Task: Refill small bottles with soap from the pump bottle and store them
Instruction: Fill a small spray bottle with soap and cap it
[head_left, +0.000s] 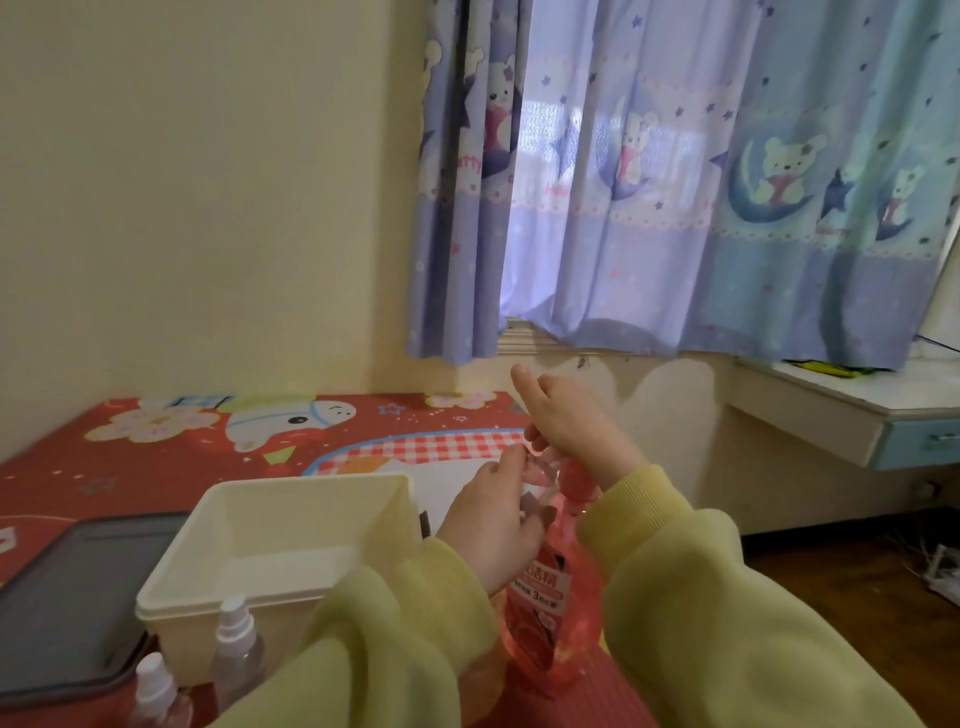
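Pump bottle (545, 613): pink, translucent, standing upright with its long axis vertical, near the right edge of the worktop (62, 467). Working left to right, we first note a grey lid (67, 597) lying flat at the left. Just beside it, two clear small spray bottles (236, 654) stand upright at the near edge, white caps on, nozzles pointing up. Behind them sits a cream storage box (311, 499), open at the top.

Our left hand (493, 535) is closed around a small clear bottle (537, 480), held against the neck of the pump bottle; which way the small bottle's mouth faces we cannot tell, as the fingers cover most of it. Our right hand (566, 421) rests on top of the pump head (574, 478), fingers curled over it and the index finger raised. The spout direction is hidden.

The pump bottle's label carries red Chinese characters and, below them, a line containing a "3"; the remaining print is too blurred to read. The worktop cover is red with cartoon figures and a checked patch. On the blue bear-print curtain (675, 182) behind, small lettering is illegible.
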